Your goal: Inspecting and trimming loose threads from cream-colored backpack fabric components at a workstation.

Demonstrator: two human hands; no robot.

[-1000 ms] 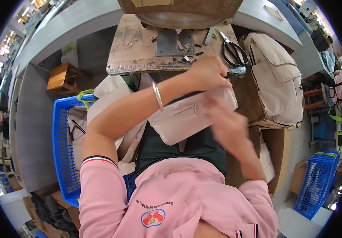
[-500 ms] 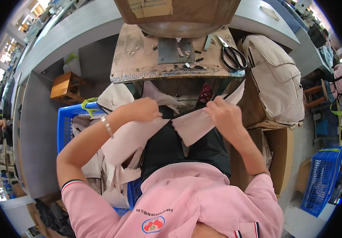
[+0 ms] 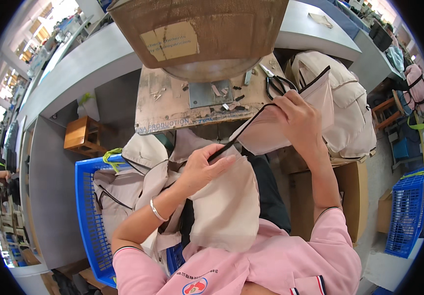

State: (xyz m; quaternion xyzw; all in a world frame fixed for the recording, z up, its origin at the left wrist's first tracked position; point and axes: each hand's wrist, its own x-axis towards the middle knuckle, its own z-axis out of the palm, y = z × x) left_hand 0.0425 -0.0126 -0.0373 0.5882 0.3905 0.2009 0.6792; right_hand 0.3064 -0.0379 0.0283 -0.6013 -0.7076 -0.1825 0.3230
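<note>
A black binding strip point(image 3: 245, 129) runs taut and slanting between my two hands, along the edge of pale beige-pink fabric. My left hand point(image 3: 206, 168), with a silvery bangle on its wrist, pinches the lower end of the strip. Below it a cut fabric panel point(image 3: 226, 206) hangs over my lap. My right hand point(image 3: 298, 118), higher and farther right, grips the strip's upper end. From that hand another black-edged fabric piece point(image 3: 263, 132) hangs down and spreads out to the right. Black-handled scissors point(image 3: 276, 81) lie just beyond my right hand on a worn worktable.
The worktable point(image 3: 153, 110) carries a metal plate point(image 3: 202, 96) and scraps, under a brown machine head point(image 3: 212, 32). At left, a blue basket point(image 3: 86, 216) holds more fabric pieces. Finished-looking beige bags point(image 3: 342, 103) sit over a cardboard box point(image 3: 352, 196) at right. A wooden stool point(image 3: 82, 135) stands left.
My right hand has risen to the right with its fabric piece; my left has shifted right and nearer me. The black strip is now stretched between them, and the view has tilted.
</note>
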